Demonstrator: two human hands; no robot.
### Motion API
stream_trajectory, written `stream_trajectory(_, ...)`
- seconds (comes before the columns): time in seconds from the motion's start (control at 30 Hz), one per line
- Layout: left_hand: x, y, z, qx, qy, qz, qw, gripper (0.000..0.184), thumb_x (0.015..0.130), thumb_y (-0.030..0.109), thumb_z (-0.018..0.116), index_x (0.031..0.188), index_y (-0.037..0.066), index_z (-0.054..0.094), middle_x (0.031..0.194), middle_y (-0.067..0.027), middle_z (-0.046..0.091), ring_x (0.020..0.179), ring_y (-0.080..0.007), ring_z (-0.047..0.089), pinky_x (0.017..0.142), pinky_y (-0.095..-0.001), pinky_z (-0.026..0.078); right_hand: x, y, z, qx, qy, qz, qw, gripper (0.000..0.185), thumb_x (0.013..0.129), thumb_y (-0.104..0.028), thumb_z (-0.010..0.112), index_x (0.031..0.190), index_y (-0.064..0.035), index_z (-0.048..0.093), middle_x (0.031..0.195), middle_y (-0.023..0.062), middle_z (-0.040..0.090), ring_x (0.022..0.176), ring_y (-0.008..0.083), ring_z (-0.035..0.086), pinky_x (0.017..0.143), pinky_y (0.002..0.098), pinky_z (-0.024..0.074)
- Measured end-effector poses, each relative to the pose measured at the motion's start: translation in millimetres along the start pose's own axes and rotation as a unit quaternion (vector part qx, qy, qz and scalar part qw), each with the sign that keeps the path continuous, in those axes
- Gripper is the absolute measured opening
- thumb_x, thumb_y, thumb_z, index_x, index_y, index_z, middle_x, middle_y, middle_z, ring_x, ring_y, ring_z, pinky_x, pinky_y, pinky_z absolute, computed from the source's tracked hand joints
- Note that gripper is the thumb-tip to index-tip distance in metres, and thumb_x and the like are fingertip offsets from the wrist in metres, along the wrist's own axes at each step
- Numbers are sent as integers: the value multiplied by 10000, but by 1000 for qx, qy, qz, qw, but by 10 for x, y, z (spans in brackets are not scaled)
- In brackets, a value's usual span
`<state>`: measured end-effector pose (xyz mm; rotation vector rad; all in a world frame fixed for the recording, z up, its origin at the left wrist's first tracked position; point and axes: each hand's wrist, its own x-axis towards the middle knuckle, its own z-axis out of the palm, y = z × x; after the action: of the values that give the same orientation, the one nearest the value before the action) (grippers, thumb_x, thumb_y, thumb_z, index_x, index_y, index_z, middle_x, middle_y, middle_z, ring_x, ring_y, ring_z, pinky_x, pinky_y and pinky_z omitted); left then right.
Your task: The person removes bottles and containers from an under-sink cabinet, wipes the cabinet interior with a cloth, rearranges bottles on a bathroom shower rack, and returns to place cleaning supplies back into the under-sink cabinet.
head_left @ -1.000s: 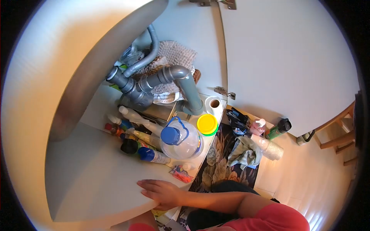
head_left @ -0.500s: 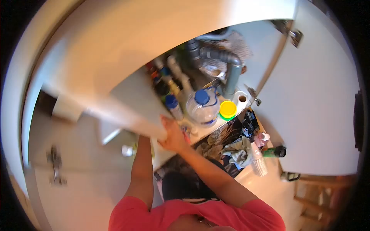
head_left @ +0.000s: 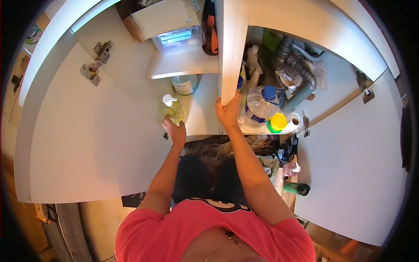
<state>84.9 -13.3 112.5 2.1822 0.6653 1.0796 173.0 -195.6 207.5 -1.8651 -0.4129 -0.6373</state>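
Note:
In the left compartment, my left hand (head_left: pixel 175 129) is closed round the lower part of a clear bottle (head_left: pixel 178 112) with yellow liquid and a white pump top (head_left: pixel 169 100). Behind that bottle stands a larger labelled one (head_left: pixel 184 84). My right hand (head_left: pixel 228 112) grips the front edge of the white upright divider (head_left: pixel 230 65) between the two compartments. Just right of it are a big clear jug (head_left: pixel 260 106) with a blue cap and a yellow-lidded tub (head_left: pixel 277 122).
Grey drain pipes (head_left: pixel 301 72) fill the right compartment's back. Doors stand open at left (head_left: pixel 100 148) and right (head_left: pixel 358 161). A shelf (head_left: pixel 185 63) with a box (head_left: pixel 163 19) hangs above the bottles. A green bottle (head_left: pixel 294 187) and cloth (head_left: pixel 267 163) lie on the floor.
The view has swung left, bringing the left compartment into sight. My left hand has come into view at the yellow bottle; my right hand has moved onto the divider's edge.

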Motion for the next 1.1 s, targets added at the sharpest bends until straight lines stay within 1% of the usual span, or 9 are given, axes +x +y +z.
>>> stream_trajectory(0.03, 4, -75, 11, 43, -16, -77, 996, 703, 627, 38, 715, 1211, -42, 331, 1194, -243, 365, 1108, -381, 372, 938, -419, 348, 3, 8, 13, 3, -1, 0, 1000, 663, 704, -106, 600, 1275, 95, 330, 1231, 285, 422, 1094, 421, 412, 967, 454, 329)
stream_trajectory(0.13, 171, -23, 57, -5, 3, -52, 999, 739, 644, 123, 736, 1249, 17, 325, 1175, -238, 421, 1122, -420, 394, 949, -465, 347, 5, 33, 15, 4, -1, 1, 1000, 648, 709, -113, 589, 1270, 97, 341, 1190, 283, 441, 1062, 421, 425, 940, 458, 342)
stream_trajectory(0.33, 709, -47, 232, 57, -188, -164, 967, 753, 609, 218, 789, 1219, 80, 370, 1084, -149, 568, 1009, -339, 547, 867, -414, 438, -2, 46, 29, -20, 6, -1, 1000, 657, 710, -127, 570, 1284, 89, 335, 1126, 276, 456, 1025, 420, 436, 905, 467, 349)
stream_trajectory(0.47, 782, -202, 593, -53, -246, 38, 967, 714, 603, 192, 795, 1197, 86, 414, 1078, -180, 576, 995, -376, 554, 843, -427, 453, -14, 128, 48, -34, 3, -7, 999, 687, 691, -129, 582, 1293, 83, 328, 1136, 272, 456, 1024, 417, 438, 904, 464, 349)
stream_trajectory(0.57, 1004, -56, 1048, -114, -297, 21, 948, 708, 596, 148, 792, 1195, 39, 430, 1091, -166, 567, 1034, -320, 535, 877, -385, 427, -26, 91, 34, -34, 2, 4, 999, 698, 678, -125, 592, 1292, 80, 330, 1155, 265, 456, 1043, 411, 437, 912, 456, 351)
stream_trajectory(0.7, 1277, -8, 2114, -291, -347, 155, 878, 539, 726, 159, 683, 1188, 5, 451, 1165, -168, 542, 1058, -286, 521, 917, -377, 402, -23, 86, -31, -7, 1, -9, 1000, 746, 641, -137, 657, 1297, 19, 338, 1220, 255, 440, 1093, 399, 439, 945, 439, 352)
stream_trajectory(0.8, 1435, 262, 2428, -275, -389, 142, 868, 532, 735, 156, 671, 1195, 16, 442, 1167, -168, 539, 1056, -288, 522, 911, -379, 408, -63, 272, 87, 21, 41, -100, 994, 827, 615, -162, 712, 1316, -27, 294, 1276, 246, 415, 1114, 399, 445, 937, 459, 358)
stream_trajectory(1.03, 1566, 318, 2549, -196, -359, 25, 912, 516, 758, 148, 641, 1212, 42, 420, 1172, -169, 532, 1050, -293, 524, 898, -383, 420, -88, 288, 151, 43, 93, -150, 983, 738, 683, -133, 660, 1315, -24, 295, 1336, 247, 369, 1128, 404, 449, 936, 465, 369)
stream_trajectory(1.1, 1572, 306, 2572, -194, -353, 1, 915, 512, 764, 146, 633, 1217, 49, 413, 1173, -169, 530, 1049, -294, 524, 894, -385, 424, -78, 283, 150, 41, 87, -151, 984, 773, 708, -162, 642, 1361, -81, 235, 1349, 227, 363, 1144, 392, 449, 933, 467, 374)
